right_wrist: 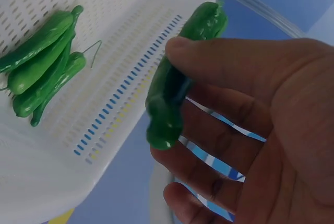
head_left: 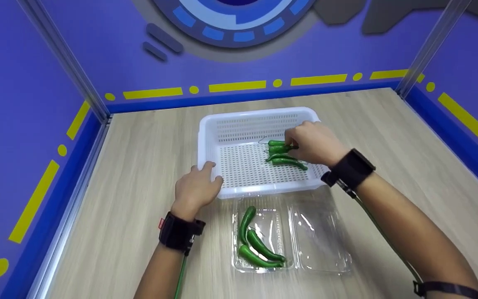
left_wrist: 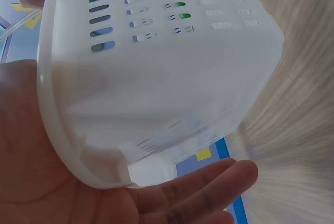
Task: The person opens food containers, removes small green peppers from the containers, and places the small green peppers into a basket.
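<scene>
My left hand (head_left: 197, 187) holds the near left corner of the white perforated basket (head_left: 259, 113), its rim lying against the palm. In the left wrist view, fingers (left_wrist: 209, 190) stretch along the basket's outer side. My right hand (head_left: 315, 143) is over the basket's right part. Between thumb and fingers it pinches a green chili pepper (right_wrist: 169, 88); whether a second one lies behind it, I cannot tell. Several green chili peppers (right_wrist: 44, 51) lie side by side on the basket floor, partly hidden by the right hand in the head view.
A clear plastic clamshell box (head_left: 291, 265) lies unfolded in front of the basket, lid to the right. Three green chili peppers (head_left: 259, 248) lie in its left half. Blue walls (head_left: 56, 124) bound the wooden table (head_left: 147, 133) at the back and sides.
</scene>
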`<action>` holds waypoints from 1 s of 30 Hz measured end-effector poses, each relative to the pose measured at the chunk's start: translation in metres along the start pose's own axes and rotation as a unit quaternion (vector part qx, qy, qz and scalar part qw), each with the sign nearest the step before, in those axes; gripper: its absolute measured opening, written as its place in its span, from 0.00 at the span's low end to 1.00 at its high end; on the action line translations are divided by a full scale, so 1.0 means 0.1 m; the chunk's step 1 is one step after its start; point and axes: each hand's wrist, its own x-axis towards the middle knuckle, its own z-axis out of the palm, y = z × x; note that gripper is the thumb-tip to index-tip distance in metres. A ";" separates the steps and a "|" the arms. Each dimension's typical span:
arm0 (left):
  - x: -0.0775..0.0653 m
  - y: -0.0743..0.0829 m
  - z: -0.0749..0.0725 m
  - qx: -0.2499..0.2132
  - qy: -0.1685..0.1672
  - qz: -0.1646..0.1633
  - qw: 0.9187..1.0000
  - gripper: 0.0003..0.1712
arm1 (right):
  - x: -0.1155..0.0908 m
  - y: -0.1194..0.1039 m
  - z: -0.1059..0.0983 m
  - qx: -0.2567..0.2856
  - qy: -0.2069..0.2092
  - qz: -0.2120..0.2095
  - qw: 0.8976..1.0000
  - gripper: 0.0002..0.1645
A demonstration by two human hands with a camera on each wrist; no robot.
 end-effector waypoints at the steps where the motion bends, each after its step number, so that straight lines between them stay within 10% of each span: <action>1: 0.00 0.00 0.00 0.000 -0.001 0.000 1.000 0.34 | 0.03 0.02 0.00 0.000 -0.007 0.003 1.000 0.06; 30: 0.00 0.01 0.01 0.002 0.003 0.003 1.000 0.34 | 0.37 0.19 0.30 -0.049 -0.197 0.073 0.976 0.09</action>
